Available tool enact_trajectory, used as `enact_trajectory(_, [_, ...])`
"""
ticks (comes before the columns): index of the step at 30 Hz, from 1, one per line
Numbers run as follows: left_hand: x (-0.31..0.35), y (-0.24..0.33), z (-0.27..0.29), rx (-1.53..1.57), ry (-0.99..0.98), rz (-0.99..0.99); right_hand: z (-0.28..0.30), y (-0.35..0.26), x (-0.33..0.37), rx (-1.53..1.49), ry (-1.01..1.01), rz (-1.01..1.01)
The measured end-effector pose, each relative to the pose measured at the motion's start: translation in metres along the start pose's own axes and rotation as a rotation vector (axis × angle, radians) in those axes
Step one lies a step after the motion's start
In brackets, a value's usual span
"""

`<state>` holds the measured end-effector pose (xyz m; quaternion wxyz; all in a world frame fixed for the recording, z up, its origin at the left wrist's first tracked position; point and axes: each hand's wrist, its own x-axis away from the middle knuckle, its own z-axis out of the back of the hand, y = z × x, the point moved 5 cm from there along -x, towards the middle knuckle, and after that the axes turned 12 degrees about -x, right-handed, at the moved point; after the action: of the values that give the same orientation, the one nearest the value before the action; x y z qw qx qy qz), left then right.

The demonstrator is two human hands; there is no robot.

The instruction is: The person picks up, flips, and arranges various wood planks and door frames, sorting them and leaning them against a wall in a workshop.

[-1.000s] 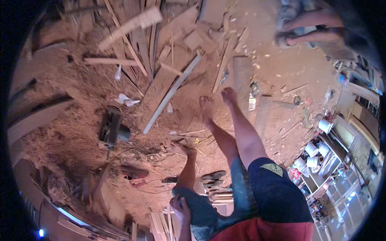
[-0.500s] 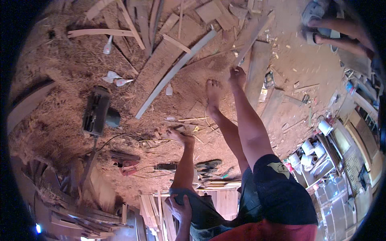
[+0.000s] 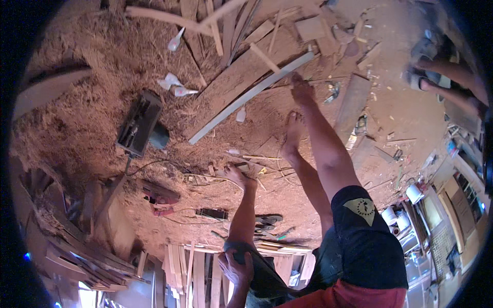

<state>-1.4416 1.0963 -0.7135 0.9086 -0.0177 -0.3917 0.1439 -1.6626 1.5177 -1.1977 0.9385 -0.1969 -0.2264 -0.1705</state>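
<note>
My right hand (image 3: 304,93) is stretched out over the sawdust-covered ground, just right of a long grey strip (image 3: 251,97). Nothing shows in it, and its fingers look extended though slightly blurred. My left hand (image 3: 237,267) rests with fingers apart on my left knee. Past the grey strip lie a wide plank (image 3: 226,77) and a short pale stick (image 3: 264,57). At the top, a pale strip (image 3: 222,12) crosses or meets a curved wooden piece (image 3: 164,18), blurred. A small white bottle (image 3: 241,114) lies between the strip and my bare feet.
A dark machine (image 3: 138,123) with a cord stands to the left. More white bottles (image 3: 177,86) lie beyond it. A red power tool (image 3: 159,197) rests nearer. Wide boards (image 3: 353,105) lie right. Another person's legs (image 3: 447,82) show at upper right, above cluttered shelves (image 3: 405,220).
The long wooden strip has left my right hand. That hand has swung left toward the grey strip, and a pale strip now appears across the curved piece. My left hand stays on the knee.
</note>
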Motion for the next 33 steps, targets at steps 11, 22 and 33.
enact_trajectory(11, [0.012, -0.017, -0.002, 0.067, -0.033, 0.044, 0.033, -0.035, 0.078, -0.053, -0.184, 0.632])
enact_trajectory(22, [0.066, 0.032, 0.108, 0.086, 0.242, -0.283, 0.305, -0.238, 0.306, -0.496, -0.400, 0.603])
enact_trajectory(33, [0.185, 0.039, 0.202, 0.243, 0.446, -0.509, 0.510, -0.317, 0.489, -0.083, -0.305, 1.241])
